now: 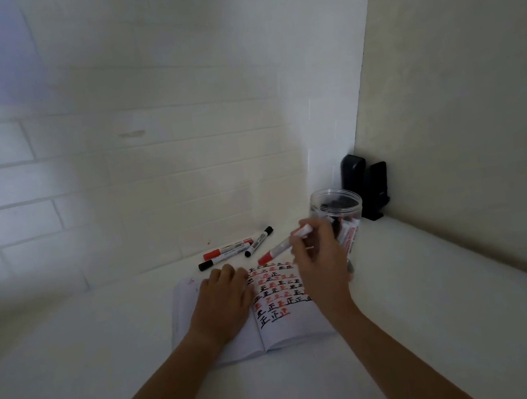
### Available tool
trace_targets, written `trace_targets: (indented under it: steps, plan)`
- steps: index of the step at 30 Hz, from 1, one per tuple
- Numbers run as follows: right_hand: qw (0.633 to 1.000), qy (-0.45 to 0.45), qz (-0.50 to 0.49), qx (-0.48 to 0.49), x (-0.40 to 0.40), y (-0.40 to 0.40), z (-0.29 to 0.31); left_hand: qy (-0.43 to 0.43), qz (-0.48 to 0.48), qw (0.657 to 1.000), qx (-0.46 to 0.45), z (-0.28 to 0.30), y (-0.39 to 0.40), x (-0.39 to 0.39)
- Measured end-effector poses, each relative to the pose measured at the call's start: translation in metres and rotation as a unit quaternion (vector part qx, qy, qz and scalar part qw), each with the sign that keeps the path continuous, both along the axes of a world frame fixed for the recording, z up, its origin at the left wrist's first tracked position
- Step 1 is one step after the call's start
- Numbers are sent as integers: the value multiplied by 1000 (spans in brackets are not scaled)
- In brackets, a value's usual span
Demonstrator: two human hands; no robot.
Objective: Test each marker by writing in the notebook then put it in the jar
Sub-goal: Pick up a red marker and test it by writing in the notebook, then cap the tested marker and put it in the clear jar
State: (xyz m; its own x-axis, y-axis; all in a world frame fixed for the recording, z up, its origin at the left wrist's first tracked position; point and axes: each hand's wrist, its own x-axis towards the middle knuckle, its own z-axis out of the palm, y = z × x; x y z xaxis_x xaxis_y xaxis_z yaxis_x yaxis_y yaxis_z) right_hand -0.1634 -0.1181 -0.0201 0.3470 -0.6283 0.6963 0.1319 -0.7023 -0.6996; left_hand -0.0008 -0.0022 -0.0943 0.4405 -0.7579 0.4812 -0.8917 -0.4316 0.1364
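An open notebook [286, 328] lies on the white table, its right page filled with rows of red and black characters. My left hand [223, 293] rests flat on the left page. My right hand [316, 256] holds a red-capped marker [280, 248] above the top of the right page, cap end pointing left and down. A clear plastic jar [337, 203] stands just behind my right hand with several markers inside. Three loose markers lie beyond the notebook: a red one [225, 250], a black one [221, 258] and another black one [259, 241].
A black device [366, 190] stands in the corner behind the jar. A white tiled wall rises at the back and a beige wall closes the right side. The table [439, 275] runs to that right wall.
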Motion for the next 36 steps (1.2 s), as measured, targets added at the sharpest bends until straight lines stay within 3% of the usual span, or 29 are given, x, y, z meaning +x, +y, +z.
trace_targets:
  steps: [6, 10, 13, 17, 24, 27, 32, 36]
  plan:
    - [988, -111, -102, -44, -22, -27, 69, -52, 2, 998, 28, -2, 1, -2]
    - [975, -80, -177, -109, -26, -43, 91, -70, 6, 996, 53, -2, 2, -3]
    - [964, 45, -226, -133, -22, -63, 80, -66, 11, 996, 55, -2, 2, -2]
    - [913, 286, -251, -145, -22, -80, 65, -56, 7, 998, 41, -2, 1, -3]
    - [828, 446, -270, -207, -18, -88, 65, -24, -8, 1000, 15, -5, 1, 0]
    - [826, 441, -278, -214, -14, -90, 61, -18, -8, 1000, 16, -5, 1, 0]
    - [844, 309, -333, -286, -15, -76, 28, 2, -9, 1000, 24, -3, 2, -1]
    - [876, 239, -245, -339, -7, -45, -6, 14, -10, 1000, 22, -1, 3, 1]
